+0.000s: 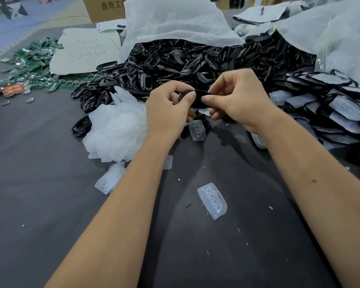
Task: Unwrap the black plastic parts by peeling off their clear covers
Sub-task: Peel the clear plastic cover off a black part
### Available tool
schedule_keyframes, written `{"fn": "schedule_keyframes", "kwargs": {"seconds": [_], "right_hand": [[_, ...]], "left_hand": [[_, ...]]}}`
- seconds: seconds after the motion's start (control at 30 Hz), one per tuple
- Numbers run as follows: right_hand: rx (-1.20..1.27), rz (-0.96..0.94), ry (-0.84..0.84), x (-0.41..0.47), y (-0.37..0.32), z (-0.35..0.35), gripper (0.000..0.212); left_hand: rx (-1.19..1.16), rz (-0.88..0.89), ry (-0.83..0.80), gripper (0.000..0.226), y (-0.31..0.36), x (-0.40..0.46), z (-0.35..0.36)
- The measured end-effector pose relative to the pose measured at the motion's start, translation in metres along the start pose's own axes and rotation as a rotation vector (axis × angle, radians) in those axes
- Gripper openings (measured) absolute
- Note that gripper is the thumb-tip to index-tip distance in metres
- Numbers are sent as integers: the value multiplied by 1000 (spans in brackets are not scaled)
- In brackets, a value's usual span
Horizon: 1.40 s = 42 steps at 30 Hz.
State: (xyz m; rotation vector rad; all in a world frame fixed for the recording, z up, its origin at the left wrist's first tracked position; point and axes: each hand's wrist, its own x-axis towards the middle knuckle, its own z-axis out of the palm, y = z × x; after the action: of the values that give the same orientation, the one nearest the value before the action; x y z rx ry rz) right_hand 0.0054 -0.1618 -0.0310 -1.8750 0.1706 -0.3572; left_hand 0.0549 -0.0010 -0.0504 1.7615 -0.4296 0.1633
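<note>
The left hand (170, 107) and the right hand (235, 98) both pinch one black plastic part (195, 98) with curled fingers, above the dark worktop (40, 183), before the black parts pile (195, 61).

Glossy black plastic parts (175, 59), frosted translucent plastic covers (212, 201), matt dark cloth table (40, 183).

No sleeves, gloves, rings or watch were worn: the left hand (170, 107) and right hand (235, 96) were seen bare, forearms uncovered.
</note>
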Motion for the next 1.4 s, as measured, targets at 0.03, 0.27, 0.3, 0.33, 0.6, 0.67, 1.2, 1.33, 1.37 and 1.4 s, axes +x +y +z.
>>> {"fn": "schedule_keyframes", "kwargs": {"seconds": [0.03,0.27,0.3,0.33,0.6,0.67,1.2,1.33,1.37,1.4], "right_hand": [[-13,-2,1,0,0,-2,20],[-253,-111,158,2,5,-8,15],[-448,-176,175,3,7,-10,11],[-621,-224,156,1,7,-11,7],[-909,-209,-4,-1,10,-3,31],[-860,-254,67,-2,11,-6,13],[447,-54,115,-8,0,-7,15],[450,-91,113,-8,2,-7,14],[440,-102,111,-9,2,-7,17],[431,-112,108,-9,2,-7,19]], "left_hand": [[58,44,-36,4,0,1,-2],[186,133,-5,8,-4,3,-5],[164,111,27,7,-6,4,-5],[139,87,56,7,-8,5,-4],[56,45,121,13,-16,5,-2],[58,49,120,12,-17,4,-2],[73,34,153,9,-17,5,0],[77,40,142,8,-17,5,0],[76,42,140,8,-17,4,0],[74,44,139,7,-17,4,0]]}}
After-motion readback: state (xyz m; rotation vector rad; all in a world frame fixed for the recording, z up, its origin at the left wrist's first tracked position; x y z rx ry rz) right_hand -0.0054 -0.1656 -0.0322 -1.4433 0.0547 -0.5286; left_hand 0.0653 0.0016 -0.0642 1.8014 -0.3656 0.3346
